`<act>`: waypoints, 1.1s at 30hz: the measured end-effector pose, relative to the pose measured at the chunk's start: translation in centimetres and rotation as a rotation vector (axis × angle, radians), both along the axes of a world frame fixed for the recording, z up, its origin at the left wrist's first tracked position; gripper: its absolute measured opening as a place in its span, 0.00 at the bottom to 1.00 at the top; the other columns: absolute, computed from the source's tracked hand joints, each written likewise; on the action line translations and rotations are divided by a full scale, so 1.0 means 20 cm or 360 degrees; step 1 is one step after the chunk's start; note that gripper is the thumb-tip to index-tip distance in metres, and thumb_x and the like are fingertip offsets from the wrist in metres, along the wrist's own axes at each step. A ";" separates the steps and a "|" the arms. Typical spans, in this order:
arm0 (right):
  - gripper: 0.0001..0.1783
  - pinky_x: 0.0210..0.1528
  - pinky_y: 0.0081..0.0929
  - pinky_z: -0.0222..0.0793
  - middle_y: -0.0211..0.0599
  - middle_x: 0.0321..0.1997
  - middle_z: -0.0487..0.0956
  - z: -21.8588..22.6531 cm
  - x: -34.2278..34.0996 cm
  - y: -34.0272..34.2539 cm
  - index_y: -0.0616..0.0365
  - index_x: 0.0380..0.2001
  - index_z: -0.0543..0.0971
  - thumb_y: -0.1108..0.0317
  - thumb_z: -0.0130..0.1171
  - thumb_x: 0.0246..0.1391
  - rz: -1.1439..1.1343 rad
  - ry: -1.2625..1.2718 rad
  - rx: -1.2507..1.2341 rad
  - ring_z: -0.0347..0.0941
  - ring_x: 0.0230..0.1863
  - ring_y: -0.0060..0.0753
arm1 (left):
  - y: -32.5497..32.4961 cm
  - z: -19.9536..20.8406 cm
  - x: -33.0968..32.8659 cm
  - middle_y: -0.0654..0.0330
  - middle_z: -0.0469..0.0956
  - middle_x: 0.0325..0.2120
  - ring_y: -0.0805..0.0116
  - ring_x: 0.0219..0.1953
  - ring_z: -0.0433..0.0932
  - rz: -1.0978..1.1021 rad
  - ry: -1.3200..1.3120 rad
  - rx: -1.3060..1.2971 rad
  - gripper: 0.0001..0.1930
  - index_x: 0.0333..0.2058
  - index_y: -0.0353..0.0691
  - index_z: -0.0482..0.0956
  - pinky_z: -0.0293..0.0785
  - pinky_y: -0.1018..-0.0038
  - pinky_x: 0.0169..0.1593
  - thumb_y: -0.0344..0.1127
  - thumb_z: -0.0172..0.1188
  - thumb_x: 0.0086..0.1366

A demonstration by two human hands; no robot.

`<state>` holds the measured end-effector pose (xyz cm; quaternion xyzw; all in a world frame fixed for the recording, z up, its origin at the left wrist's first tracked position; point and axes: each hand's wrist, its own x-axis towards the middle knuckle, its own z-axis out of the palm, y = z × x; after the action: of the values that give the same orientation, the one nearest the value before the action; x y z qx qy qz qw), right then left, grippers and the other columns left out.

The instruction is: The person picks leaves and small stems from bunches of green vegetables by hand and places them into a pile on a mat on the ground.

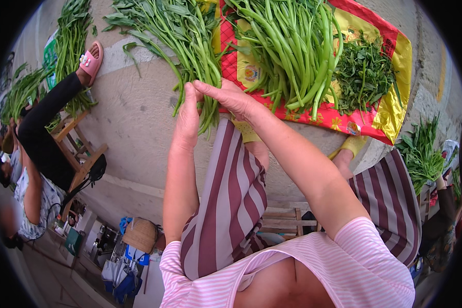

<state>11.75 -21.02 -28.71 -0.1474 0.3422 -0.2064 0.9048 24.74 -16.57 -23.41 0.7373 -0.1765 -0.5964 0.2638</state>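
We look down on a person at work on a bundle of long green stems (190, 46), whose leafy end lies toward the upper edge and whose cut ends point back toward the knees. The left hand (186, 119) stands along the left side of the stems; the right hand (231, 98) reaches over them from the right, and the two thumbs nearly meet above. We see the stems pass between the hands, but the remaining fingers are largely concealed, so we cannot tell whether they grasp or merely cup the bundle. To the right, we note a thicker bunch of stems (297, 61) and, beside it, a heap of loose leaves (362, 74), both lying on a red and yellow sheet (401, 72) spread over the pale floor (143, 113). Below the hands we find striped trousers (215, 205) and two yellow sandals (358, 145), one partly hidden. At left, we observe a co-worker's dark-clad leg (38, 128) and pink slipper (91, 66), a wooden stool (90, 168) and further greens (71, 46); at right, another leafy bunch (423, 159).
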 end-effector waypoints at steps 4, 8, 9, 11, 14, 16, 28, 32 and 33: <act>0.20 0.36 0.25 0.76 0.32 0.34 0.80 -0.10 -0.07 0.01 0.58 0.41 0.77 0.57 0.67 0.51 -0.0095 0.0030 0.0192 0.77 0.35 0.24 | -0.06 0.04 0.00 0.59 0.78 0.45 0.67 0.49 0.72 -0.0080 -0.0206 0.0111 0.31 0.50 0.37 0.77 0.65 0.66 0.56 0.61 0.46 0.68; 0.10 0.25 0.19 0.74 0.27 0.22 0.77 -0.20 -0.13 -0.02 0.57 0.29 0.77 0.63 0.66 0.51 -0.0142 0.0193 0.0476 0.74 0.20 0.20 | -0.06 -0.14 0.17 0.57 0.80 0.41 0.69 0.43 0.76 -0.0005 -0.0694 -0.0015 0.24 0.50 0.32 0.76 0.71 0.71 0.49 0.46 0.60 0.64; 0.10 0.25 0.19 0.75 0.27 0.22 0.77 -0.20 -0.14 -0.03 0.57 0.29 0.77 0.64 0.66 0.51 -0.0152 0.0169 0.0523 0.73 0.20 0.19 | -0.02 -0.23 0.25 0.55 0.80 0.41 0.67 0.43 0.77 -0.0021 -0.0845 -0.0094 0.24 0.50 0.31 0.76 0.72 0.71 0.48 0.45 0.62 0.62; 0.08 0.26 0.17 0.76 0.26 0.23 0.76 -0.19 -0.15 -0.05 0.58 0.32 0.77 0.66 0.62 0.54 -0.0196 0.0105 0.0518 0.73 0.21 0.18 | 0.06 -0.39 0.38 0.51 0.80 0.42 0.63 0.44 0.77 -0.0051 -0.1083 -0.0230 0.25 0.49 0.31 0.76 0.72 0.68 0.49 0.43 0.65 0.58; 0.08 0.26 0.16 0.75 0.25 0.25 0.76 -0.15 -0.17 -0.07 0.59 0.35 0.77 0.67 0.61 0.55 -0.0258 0.0038 0.0469 0.74 0.22 0.18 | 0.08 -0.45 0.38 0.52 0.78 0.40 0.60 0.43 0.77 -0.0343 -0.1401 -0.0326 0.23 0.46 0.34 0.78 0.73 0.65 0.49 0.44 0.67 0.56; 0.07 0.25 0.18 0.74 0.26 0.23 0.74 -0.14 -0.20 -0.10 0.59 0.30 0.76 0.67 0.62 0.53 -0.0307 0.0041 0.0473 0.71 0.20 0.16 | 0.00 -0.38 0.21 0.53 0.78 0.38 0.58 0.41 0.77 -0.0523 -0.1405 -0.0375 0.22 0.43 0.35 0.79 0.73 0.64 0.48 0.44 0.68 0.54; 0.11 0.21 0.19 0.73 0.26 0.19 0.73 -0.13 -0.14 -0.08 0.57 0.25 0.74 0.65 0.65 0.52 -0.0452 0.0059 0.0471 0.70 0.16 0.19 | 0.05 -0.47 0.19 0.56 0.78 0.32 0.58 0.37 0.78 -0.0571 -0.1368 0.0109 0.21 0.40 0.39 0.80 0.74 0.64 0.44 0.40 0.71 0.46; 0.10 0.25 0.19 0.76 0.29 0.23 0.77 -0.14 -0.14 -0.06 0.59 0.28 0.75 0.64 0.64 0.53 -0.0345 0.0226 0.0471 0.74 0.20 0.20 | 0.06 -0.48 0.20 0.55 0.80 0.31 0.59 0.32 0.79 -0.0527 -0.1337 0.0065 0.16 0.33 0.37 0.81 0.75 0.65 0.41 0.39 0.70 0.46; 0.10 0.27 0.19 0.77 0.29 0.24 0.77 -0.15 -0.14 -0.05 0.59 0.30 0.76 0.64 0.64 0.54 -0.0339 0.0264 0.0439 0.74 0.21 0.20 | 0.04 -0.46 0.18 0.55 0.80 0.31 0.59 0.31 0.79 -0.0481 -0.1301 0.0084 0.15 0.32 0.37 0.81 0.75 0.65 0.40 0.39 0.69 0.46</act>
<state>8.91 -22.04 -31.62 -0.0016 0.4544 -0.2393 0.8581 28.32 -15.71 -32.55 0.8851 -0.3571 -0.2916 0.0631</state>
